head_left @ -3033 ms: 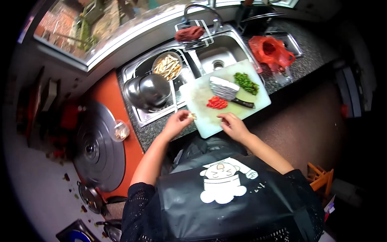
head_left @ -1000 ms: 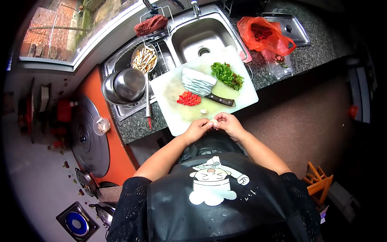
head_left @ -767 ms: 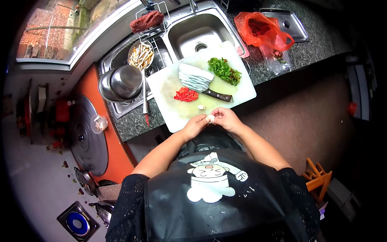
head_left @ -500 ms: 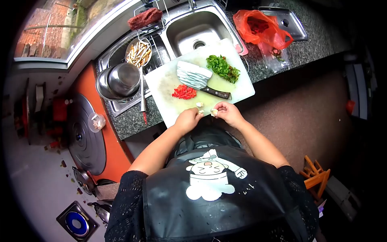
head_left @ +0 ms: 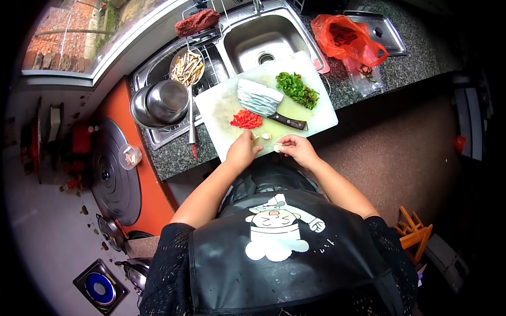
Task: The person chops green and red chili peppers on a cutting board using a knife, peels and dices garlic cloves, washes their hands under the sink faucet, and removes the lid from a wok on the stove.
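My right hand [head_left: 299, 149] pinches a pale garlic clove [head_left: 278, 147] at the near edge of the white cutting board [head_left: 215, 108]. My left hand [head_left: 242, 150] is over the board's near edge, its thumb apart from its fingers. A small pale scrap [head_left: 255, 138] shows by its fingertips; whether they touch it I cannot tell. Between the hands, another garlic clove [head_left: 266, 136] lies on the board. Beyond the left hand is chopped red pepper [head_left: 246, 119]. A cleaver [head_left: 259, 98] lies flat, its dark handle towards the right hand. Chopped green pepper [head_left: 297, 90] sits at the far right.
Behind the board is a steel sink [head_left: 263, 39]. At left are steel bowls [head_left: 167, 101] and a strainer of pale strips [head_left: 187, 67]. A red plastic bag [head_left: 348, 41] stands beside a metal lid [head_left: 387, 34] on the granite counter [head_left: 421, 59].
My left hand has moved away from the right hand, up and left towards the red pepper, and its thumb and fingers have parted. The right hand still holds its clove. The view has shifted slightly.
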A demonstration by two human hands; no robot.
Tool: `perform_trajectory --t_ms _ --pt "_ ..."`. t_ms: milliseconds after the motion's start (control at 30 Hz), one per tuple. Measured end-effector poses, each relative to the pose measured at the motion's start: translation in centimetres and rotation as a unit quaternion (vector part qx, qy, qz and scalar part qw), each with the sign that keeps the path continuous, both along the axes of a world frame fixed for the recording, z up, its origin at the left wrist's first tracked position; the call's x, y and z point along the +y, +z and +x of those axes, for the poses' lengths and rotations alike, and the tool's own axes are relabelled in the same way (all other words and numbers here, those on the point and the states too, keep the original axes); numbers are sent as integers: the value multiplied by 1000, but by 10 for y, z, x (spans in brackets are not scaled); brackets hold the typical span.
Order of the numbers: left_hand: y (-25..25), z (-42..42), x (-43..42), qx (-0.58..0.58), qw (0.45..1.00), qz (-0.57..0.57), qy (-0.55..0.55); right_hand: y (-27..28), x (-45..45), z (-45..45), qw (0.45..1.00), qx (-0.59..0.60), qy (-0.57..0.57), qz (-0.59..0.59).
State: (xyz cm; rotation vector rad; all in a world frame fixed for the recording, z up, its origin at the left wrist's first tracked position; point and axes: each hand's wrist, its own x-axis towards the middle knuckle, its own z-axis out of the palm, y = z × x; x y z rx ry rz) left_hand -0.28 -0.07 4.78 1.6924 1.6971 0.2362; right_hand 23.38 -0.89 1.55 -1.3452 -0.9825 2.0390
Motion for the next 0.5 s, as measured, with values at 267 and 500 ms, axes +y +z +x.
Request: perform_trajectory --t_ms 267,500 --pt "-4 14 -13 -227 968 -104 -15 4 -7 -15 998 59 -30 -20" --pt "-3 19 -14 -309 932 -184 33 9 -8 -22 999 -4 -43 31"
